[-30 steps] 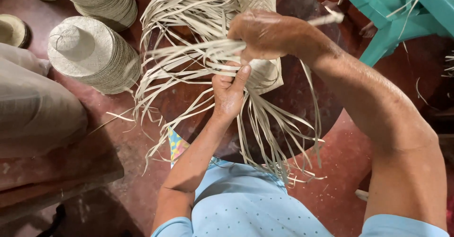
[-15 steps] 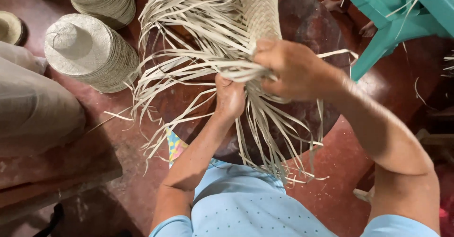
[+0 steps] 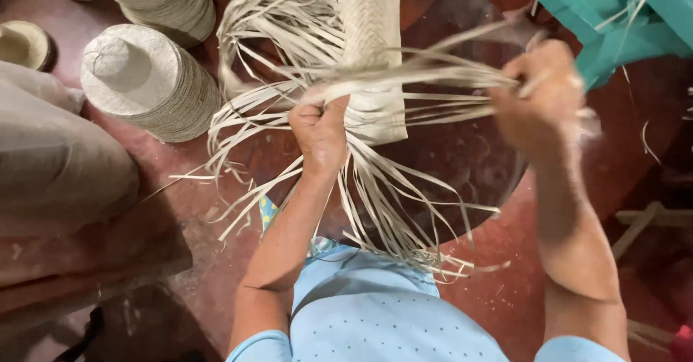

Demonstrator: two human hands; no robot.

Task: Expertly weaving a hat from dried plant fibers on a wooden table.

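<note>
The right hand (image 3: 541,98) blurs in motion, its fingers indistinct around the pale palm strips (image 3: 447,80), so the grip cannot be read. Above the left hand (image 3: 320,127), the woven strip (image 3: 369,37) runs off the top edge, and that hand's closed fingers hide where the loose strands join it. Left of the weave, a stack of woven hats (image 3: 162,1) is cropped by the top edge; a teal frame (image 3: 613,15) to its right is cut at the corner.
</note>
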